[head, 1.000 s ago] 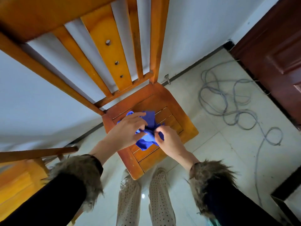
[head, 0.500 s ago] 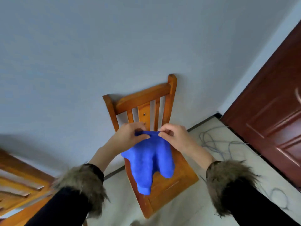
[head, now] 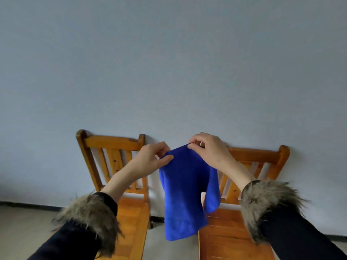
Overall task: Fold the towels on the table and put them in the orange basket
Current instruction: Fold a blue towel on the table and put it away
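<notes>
While both forearms reach forward and up from the bottom corners of the view, the two hands meet at about the same height in front of a pale blue-grey wall (head: 169, 62). The left hand (head: 150, 160) has its thumb and forefinger pinched on the left end of the top edge of a blue towel (head: 185, 194), with the other fingers curled loosely behind. The right hand (head: 208, 149) sits slightly higher and pinches the right end of that same edge, its knuckles turned toward the camera. Both wrists are bare, and each dark sleeve ends in a shaggy brown fur cuff, the left cuff (head: 90, 212) lower in the view than the right cuff (head: 262, 203).

The towel hangs freely in the air below the two hands, bunched narrow at the top where the pinches lie close together. It drops in uneven folds, with a longer flap down the middle and a shorter fold on the right side. Nothing supports it from beneath.

Behind it stand two orange wooden chairs with slatted backs against the wall: the left chair (head: 112, 147) beyond the left forearm, the right chair (head: 259, 158) beyond the right forearm. The towel's lower end hangs before the gap between them, overlapping the right chair's seat edge. Light floor (head: 22, 228) shows at lower left.
</notes>
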Demonstrator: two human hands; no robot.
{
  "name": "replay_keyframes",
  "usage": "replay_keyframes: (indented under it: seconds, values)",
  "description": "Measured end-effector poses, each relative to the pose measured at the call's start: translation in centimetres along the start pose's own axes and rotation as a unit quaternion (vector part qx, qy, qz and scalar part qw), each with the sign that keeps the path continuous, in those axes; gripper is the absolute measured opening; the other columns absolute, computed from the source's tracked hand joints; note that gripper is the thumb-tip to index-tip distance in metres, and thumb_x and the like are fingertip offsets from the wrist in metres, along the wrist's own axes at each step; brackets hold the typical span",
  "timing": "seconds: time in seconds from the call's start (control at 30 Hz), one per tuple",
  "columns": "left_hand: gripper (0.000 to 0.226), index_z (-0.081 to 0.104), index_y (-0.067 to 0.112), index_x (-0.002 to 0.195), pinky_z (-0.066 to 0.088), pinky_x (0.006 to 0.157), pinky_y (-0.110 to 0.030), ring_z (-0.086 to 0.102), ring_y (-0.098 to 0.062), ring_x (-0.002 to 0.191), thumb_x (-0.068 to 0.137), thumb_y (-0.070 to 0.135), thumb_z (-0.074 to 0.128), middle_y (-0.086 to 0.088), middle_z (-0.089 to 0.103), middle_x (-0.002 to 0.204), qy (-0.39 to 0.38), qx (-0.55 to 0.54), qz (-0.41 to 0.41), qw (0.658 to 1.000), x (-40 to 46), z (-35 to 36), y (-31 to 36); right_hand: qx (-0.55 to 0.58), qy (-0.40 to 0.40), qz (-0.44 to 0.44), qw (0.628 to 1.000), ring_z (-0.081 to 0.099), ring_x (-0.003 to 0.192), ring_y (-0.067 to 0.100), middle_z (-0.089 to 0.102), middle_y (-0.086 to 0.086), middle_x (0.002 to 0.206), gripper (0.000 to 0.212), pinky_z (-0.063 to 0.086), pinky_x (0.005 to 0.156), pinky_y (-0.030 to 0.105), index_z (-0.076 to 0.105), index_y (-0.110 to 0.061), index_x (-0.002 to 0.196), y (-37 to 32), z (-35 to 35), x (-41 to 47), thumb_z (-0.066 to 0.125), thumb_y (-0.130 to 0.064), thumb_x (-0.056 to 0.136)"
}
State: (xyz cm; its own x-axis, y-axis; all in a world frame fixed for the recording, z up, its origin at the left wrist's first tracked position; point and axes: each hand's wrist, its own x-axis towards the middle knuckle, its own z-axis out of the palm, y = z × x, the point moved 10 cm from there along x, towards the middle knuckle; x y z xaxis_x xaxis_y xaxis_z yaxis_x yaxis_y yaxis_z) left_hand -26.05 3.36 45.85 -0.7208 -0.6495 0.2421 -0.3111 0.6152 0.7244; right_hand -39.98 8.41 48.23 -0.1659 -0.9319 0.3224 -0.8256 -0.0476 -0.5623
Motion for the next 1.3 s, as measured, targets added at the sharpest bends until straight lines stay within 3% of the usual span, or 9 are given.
replay_keyframes:
  seconds: [0.07, 0.2, 0.27, 0.43, 0.6, 0.73, 0.9, 1.1, 1.3]
  values:
    - [0.015, 0.056, 0.019, 0.074, 0.044, 0.059, -0.026, 0.052, -0.01, 0.065, 0.087, 0.021, 0.061, 0.001, 0.057, 0.071, 0.055, 0.004, -0.027, 0.998, -3.3, -4.9, -1.4, -0.012, -0.015, -0.035, 0.999, 0.052, 0.074, 0.007, 0.059, -0.01, 0.083, 0.011, 0.045, 0.071, 0.025, 0.065, -0.022, 0.088, -4.8, 2.4, 1.2, 0.056, -0.029, 0.091]
    - [0.023, 0.052, 0.01, 0.067, 0.037, 0.054, -0.013, 0.047, 0.0, 0.055, 0.083, 0.016, 0.068, 0.007, 0.053, 0.063, 0.098, -0.041, -0.085, 0.991, -10.6, -13.0, -4.4, -0.002, -0.038, -0.112, 0.993, 0.049, 0.07, 0.002, 0.059, -0.01, 0.085, 0.011, 0.039, 0.065, 0.017, 0.062, -0.021, 0.088, -15.2, 7.9, 2.9, 0.054, -0.027, 0.092]
    - [0.027, 0.051, 0.013, 0.063, 0.036, 0.054, -0.013, 0.045, 0.001, 0.053, 0.081, 0.015, 0.07, 0.011, 0.052, 0.059, 0.112, -0.052, -0.117, 0.985, -14.6, -16.5, -6.7, 0.023, -0.054, -0.145, 0.988, 0.049, 0.069, 0.002, 0.059, -0.009, 0.085, 0.01, 0.042, 0.067, 0.021, 0.06, -0.022, 0.085, -20.6, 11.3, 3.5, 0.053, -0.025, 0.092]
    - [0.029, 0.048, 0.015, 0.064, 0.036, 0.057, -0.021, 0.045, -0.009, 0.058, 0.08, 0.019, 0.071, 0.01, 0.05, 0.059, 0.172, -0.055, -0.223, 0.958, -27.0, -25.8, -14.9, 0.081, -0.093, -0.209, 0.97, 0.047, 0.07, 0.003, 0.058, -0.007, 0.084, 0.01, 0.041, 0.071, 0.023, 0.059, -0.02, 0.086, -33.9, 21.9, 3.9, 0.052, -0.022, 0.093]
    - [0.028, 0.058, 0.011, 0.072, 0.052, 0.074, -0.043, 0.064, -0.025, 0.075, 0.074, 0.035, 0.072, -0.011, 0.068, 0.084, 0.258, -0.022, -0.319, 0.912, -41.6, -35.3, -22.4, 0.124, -0.138, -0.242, 0.952, 0.05, 0.075, 0.011, 0.059, -0.004, 0.085, 0.011, 0.046, 0.076, 0.031, 0.06, -0.016, 0.087, -46.2, 32.7, 3.6, 0.053, -0.021, 0.093]
    - [0.012, 0.062, 0.02, 0.075, 0.052, 0.065, -0.03, 0.062, -0.012, 0.073, 0.083, 0.026, 0.068, 0.0, 0.068, 0.081, 0.293, -0.004, -0.372, 0.881, -50.8, -41.2, -26.0, 0.146, -0.177, -0.286, 0.93, 0.052, 0.079, 0.015, 0.059, 0.001, 0.085, 0.01, 0.044, 0.076, 0.029, 0.06, -0.013, 0.086, -55.5, 39.5, 3.0, 0.053, -0.017, 0.092]
    - [0.022, 0.062, 0.026, 0.066, 0.045, 0.065, -0.022, 0.055, -0.003, 0.063, 0.084, 0.014, 0.065, 0.015, 0.062, 0.062, 0.375, 0.014, -0.413, 0.83, -61.5, -48.0, -29.5, 0.157, -0.201, -0.349, 0.902, 0.049, 0.074, 0.011, 0.057, -0.001, 0.082, 0.011, 0.039, 0.073, 0.024, 0.062, -0.011, 0.087, -65.8, 46.6, 3.2, 0.055, -0.016, 0.092]
    - [0.02, 0.062, 0.02, 0.077, 0.037, 0.066, -0.019, 0.046, -0.008, 0.065, 0.09, 0.008, 0.053, 0.005, 0.053, 0.067, 0.449, 0.08, -0.466, 0.758, -71.3, -55.6, -32.6, 0.166, -0.223, -0.41, 0.869, 0.05, 0.071, 0.014, 0.055, -0.002, 0.077, 0.01, 0.039, 0.069, 0.024, 0.065, -0.013, 0.086, -75.7, 55.7, 4.0, 0.058, -0.018, 0.091]
    - [0.018, 0.064, 0.03, 0.067, 0.046, 0.071, -0.034, 0.057, -0.012, 0.07, 0.08, 0.042, 0.06, 0.007, 0.064, 0.071, 0.515, 0.118, -0.517, 0.674, -78.4, -62.1, -35.9, 0.172, -0.253, -0.427, 0.851, 0.053, 0.078, 0.019, 0.048, -0.011, 0.074, 0.01, 0.046, 0.075, 0.036, 0.062, -0.012, 0.086, -82.2, 64.9, 5.8, 0.054, -0.015, 0.091]
